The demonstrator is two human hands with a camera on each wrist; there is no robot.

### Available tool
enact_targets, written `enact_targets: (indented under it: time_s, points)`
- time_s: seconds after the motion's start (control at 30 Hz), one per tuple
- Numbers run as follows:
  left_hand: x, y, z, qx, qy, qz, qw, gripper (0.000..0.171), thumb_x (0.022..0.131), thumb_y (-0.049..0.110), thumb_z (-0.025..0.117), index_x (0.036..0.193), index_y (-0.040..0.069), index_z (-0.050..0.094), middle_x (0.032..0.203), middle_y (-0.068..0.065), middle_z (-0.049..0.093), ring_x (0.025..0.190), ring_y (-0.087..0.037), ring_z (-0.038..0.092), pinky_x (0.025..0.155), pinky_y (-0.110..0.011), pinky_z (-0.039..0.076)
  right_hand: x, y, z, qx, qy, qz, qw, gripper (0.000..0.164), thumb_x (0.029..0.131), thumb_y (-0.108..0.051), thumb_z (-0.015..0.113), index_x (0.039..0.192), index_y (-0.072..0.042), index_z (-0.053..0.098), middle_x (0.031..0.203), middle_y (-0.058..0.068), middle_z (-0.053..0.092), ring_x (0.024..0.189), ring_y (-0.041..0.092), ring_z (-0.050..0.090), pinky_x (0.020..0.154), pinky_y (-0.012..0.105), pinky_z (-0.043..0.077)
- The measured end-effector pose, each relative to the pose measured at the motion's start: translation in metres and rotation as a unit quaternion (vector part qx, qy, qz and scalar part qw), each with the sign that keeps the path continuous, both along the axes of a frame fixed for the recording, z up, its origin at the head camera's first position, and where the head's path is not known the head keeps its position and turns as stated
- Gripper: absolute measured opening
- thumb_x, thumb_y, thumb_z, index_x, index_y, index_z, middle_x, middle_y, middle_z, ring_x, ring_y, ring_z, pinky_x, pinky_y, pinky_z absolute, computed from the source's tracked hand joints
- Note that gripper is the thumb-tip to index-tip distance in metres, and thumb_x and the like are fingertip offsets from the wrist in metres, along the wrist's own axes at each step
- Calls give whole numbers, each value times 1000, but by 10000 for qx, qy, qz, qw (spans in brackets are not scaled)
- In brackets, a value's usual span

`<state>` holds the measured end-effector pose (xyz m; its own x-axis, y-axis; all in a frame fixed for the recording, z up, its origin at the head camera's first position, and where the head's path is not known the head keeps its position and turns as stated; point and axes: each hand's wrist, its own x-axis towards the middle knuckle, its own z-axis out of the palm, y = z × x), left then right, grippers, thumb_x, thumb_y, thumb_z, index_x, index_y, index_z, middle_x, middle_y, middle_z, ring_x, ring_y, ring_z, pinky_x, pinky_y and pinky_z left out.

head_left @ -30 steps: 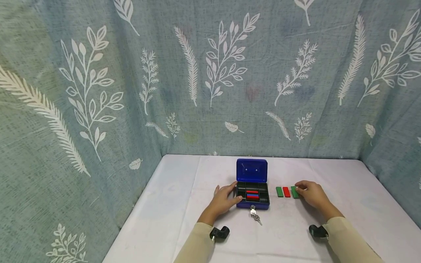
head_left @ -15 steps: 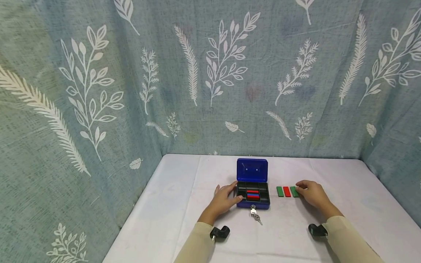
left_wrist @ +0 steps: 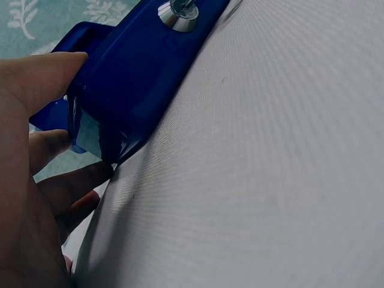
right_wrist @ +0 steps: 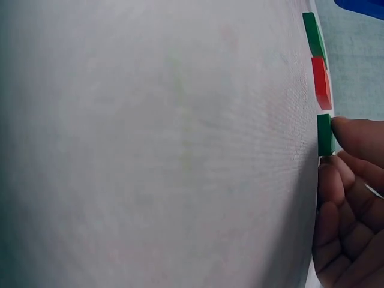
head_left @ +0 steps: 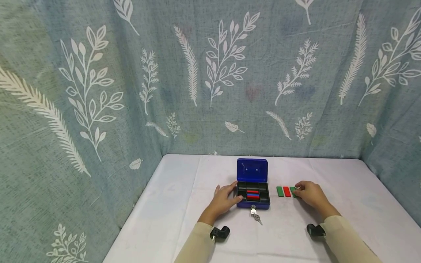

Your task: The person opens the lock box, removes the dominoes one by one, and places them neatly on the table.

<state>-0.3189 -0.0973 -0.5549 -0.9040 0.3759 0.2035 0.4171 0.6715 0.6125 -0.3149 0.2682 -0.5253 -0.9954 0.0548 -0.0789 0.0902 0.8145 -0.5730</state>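
Observation:
A dark blue cash box stands on the table with its lid raised. My left hand rests on its left side, thumb at the front rim and straight fingers along the side wall. Right of the box lie a green block, a red block and a second green block, in a row. My right hand pinches that second green block, which is partly hidden by the fingers in the head view. In the right wrist view the thumb touches the green block and the other fingers curl below it.
Inside the box, a black tray holds red and blue pieces in its middle compartments. A ring of keys hangs from the front lock onto the white tablecloth. Leaf-patterned curtains enclose the table at the back and sides.
My right hand has shifted slightly left, bringing the second green block closer to the red block. The left hand and the cash box stay in place.

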Motion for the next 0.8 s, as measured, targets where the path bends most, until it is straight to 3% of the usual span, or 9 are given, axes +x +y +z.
enact_targets:
  time_s: [0.57, 0.8]
  points:
    - [1, 1, -1, -11, -18, -59, 10000, 71, 89, 51, 59, 149, 17, 43, 140, -6, 54, 130, -26, 47, 115, -56, 6, 2, -2, -2, 105, -74, -75, 9999, 34, 91, -18, 66, 114, 7, 63, 97, 17, 66, 90, 32, 60, 80, 52, 48]
    - [0, 2, -2, -26, 52, -55, 10000, 70, 89, 49, 60, 148, 17, 44, 140, -7, 54, 129, -27, 47, 115, -57, 6, 2, -5, 1, 258, -65, -147, 9995, 44, 89, -29, 68, 115, 7, 63, 100, 21, 65, 91, 34, 60, 79, 51, 49]
